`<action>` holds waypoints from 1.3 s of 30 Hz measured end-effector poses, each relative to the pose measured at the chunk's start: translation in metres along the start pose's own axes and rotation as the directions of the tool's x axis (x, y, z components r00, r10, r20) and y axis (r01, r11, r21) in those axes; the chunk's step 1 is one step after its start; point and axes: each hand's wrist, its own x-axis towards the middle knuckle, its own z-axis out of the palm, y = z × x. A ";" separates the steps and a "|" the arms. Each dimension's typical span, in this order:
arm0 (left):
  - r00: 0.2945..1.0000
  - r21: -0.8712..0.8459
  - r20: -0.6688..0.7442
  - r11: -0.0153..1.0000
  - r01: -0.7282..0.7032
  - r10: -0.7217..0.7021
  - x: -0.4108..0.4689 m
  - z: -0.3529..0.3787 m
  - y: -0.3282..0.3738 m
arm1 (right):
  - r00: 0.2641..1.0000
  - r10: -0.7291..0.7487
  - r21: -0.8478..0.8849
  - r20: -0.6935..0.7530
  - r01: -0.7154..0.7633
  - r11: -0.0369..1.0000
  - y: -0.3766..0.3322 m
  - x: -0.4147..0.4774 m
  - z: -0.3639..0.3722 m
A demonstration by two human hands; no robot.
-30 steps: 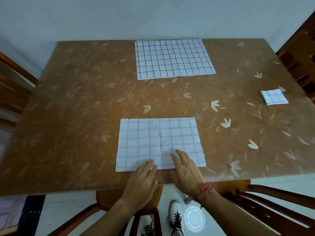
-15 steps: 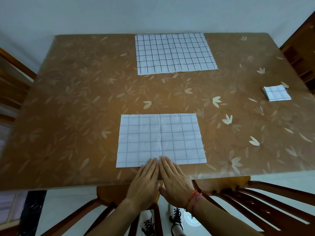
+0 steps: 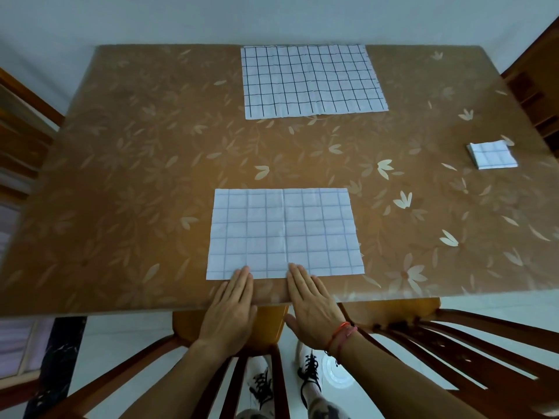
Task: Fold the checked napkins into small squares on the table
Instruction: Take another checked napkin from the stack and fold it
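A white napkin with a faint blue check [image 3: 284, 232] lies flat as a rectangle near the table's front edge, with a crease down its middle. My left hand [image 3: 231, 309] lies flat, fingers straight and together, fingertips on the napkin's near edge left of the crease. My right hand [image 3: 313, 306] lies flat the same way, fingertips on the near edge at the crease. Another napkin with a dark check [image 3: 311, 81] lies spread out at the table's far edge. A small folded square napkin [image 3: 491, 154] sits at the right.
The brown table [image 3: 136, 176] has a leaf-patterned cover under a clear sheet. Wooden chairs stand at the left [image 3: 21, 122], at the far right [image 3: 535, 86] and at the near side [image 3: 453, 337]. My shoes [image 3: 284, 382] show below the table edge.
My hands were side by side at the napkin's near edge half a second ago; they have now moved apart along it. The napkins have not moved.
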 end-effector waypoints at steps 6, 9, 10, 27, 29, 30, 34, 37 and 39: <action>0.987 -0.010 0.052 0.988 0.155 -0.154 -0.016 0.004 -0.026 | 0.991 0.131 -0.024 0.024 -0.130 0.991 0.027 -0.022 -0.005; 0.976 -0.029 0.065 0.977 0.209 -0.207 -0.021 0.004 -0.035 | 0.973 0.226 -0.035 0.034 -0.225 0.974 0.048 -0.036 -0.005; 0.974 -0.035 0.065 0.975 0.219 -0.217 -0.022 0.003 -0.037 | 0.966 0.258 -0.039 0.038 -0.256 0.966 0.055 -0.040 -0.005; 0.989 -0.224 0.041 0.964 0.145 -0.139 0.016 -0.024 0.019 | 0.948 0.317 0.117 0.038 -0.319 0.940 0.079 -0.041 -0.026; 0.997 -0.268 0.041 0.960 0.075 -0.067 0.030 -0.028 0.035 | 0.949 0.314 0.167 0.018 -0.312 0.935 0.082 -0.038 -0.032; 0.998 -0.286 0.051 0.957 0.055 -0.043 0.035 -0.029 0.043 | 0.950 0.314 0.186 0.006 -0.309 0.933 0.084 -0.037 -0.035; 0.993 -0.266 0.115 0.963 0.051 -0.021 0.046 -0.029 0.056 | 0.946 0.324 0.244 0.002 -0.315 0.917 0.094 -0.028 -0.046; 0.991 -0.245 0.134 0.968 0.051 -0.018 0.047 -0.027 0.056 | 0.938 0.343 0.336 0.054 -0.340 0.878 0.102 -0.018 -0.057; 0.992 -0.255 0.125 0.966 0.037 -0.005 0.048 -0.026 0.054 | 0.925 0.371 0.389 0.087 -0.374 0.842 0.106 -0.011 -0.064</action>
